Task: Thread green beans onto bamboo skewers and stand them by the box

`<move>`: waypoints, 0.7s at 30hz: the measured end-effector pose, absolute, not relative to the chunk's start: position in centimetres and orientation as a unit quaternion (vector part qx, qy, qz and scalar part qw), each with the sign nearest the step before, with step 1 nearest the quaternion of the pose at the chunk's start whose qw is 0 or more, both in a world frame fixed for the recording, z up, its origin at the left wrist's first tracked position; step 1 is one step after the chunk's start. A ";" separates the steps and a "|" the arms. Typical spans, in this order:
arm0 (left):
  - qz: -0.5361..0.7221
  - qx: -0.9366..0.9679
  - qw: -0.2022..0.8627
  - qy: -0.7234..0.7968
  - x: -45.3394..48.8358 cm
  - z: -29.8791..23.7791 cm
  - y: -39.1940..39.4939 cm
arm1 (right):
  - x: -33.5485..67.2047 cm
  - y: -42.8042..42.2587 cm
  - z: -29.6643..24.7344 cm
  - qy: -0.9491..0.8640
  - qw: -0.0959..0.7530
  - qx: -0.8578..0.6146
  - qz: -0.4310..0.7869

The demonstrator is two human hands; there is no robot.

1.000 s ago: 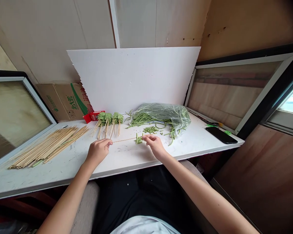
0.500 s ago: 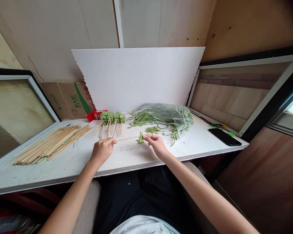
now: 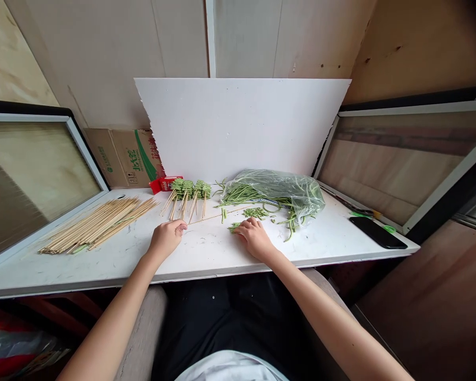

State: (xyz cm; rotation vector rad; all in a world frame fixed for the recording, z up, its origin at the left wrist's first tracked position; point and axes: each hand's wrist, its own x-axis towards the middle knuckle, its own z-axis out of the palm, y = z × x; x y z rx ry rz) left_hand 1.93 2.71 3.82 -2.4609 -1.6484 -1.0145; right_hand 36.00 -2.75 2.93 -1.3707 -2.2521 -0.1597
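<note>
My left hand point(image 3: 166, 241) is closed around one end of a thin bamboo skewer point(image 3: 206, 218), which slants right and away, low over the table. Two short upright pieces of green bean point(image 3: 223, 215) show at the skewer; whether it pierces them I cannot tell. My right hand point(image 3: 256, 240) is low at the tabletop, fingers curled over several cut bean pieces point(image 3: 234, 227) and partly hiding them. Just beyond it lies a small heap of short bean cuttings point(image 3: 255, 212). Finished bean skewers point(image 3: 188, 188) stand bunched behind my left hand, bean ends toward the back.
A pile of bare skewers point(image 3: 93, 225) lies on the white table point(image 3: 206, 259) at left. Long beans fill a clear plastic bag point(image 3: 285, 188) at the back. A black phone point(image 3: 377, 232) lies right. A red packet point(image 3: 164, 184) and cardboard box point(image 3: 122, 157) stand back left.
My right hand has moved from the beans on the skewer down to bean pieces on the table. The left hand still holds the skewer. The whole view has shifted slightly.
</note>
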 end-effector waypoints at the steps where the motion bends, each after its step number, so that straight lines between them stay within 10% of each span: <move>1: -0.325 -0.785 0.005 -0.527 1.9 3.8 2.7 | 35.8 -2.7 2.9 -0.826 0.233 -0.509 -0.069; 21: -0.302 -0.788 -0.013 -0.536 1.4 2.4 3.2 | 35.2 -2.4 2.5 -0.826 0.219 -0.512 -0.085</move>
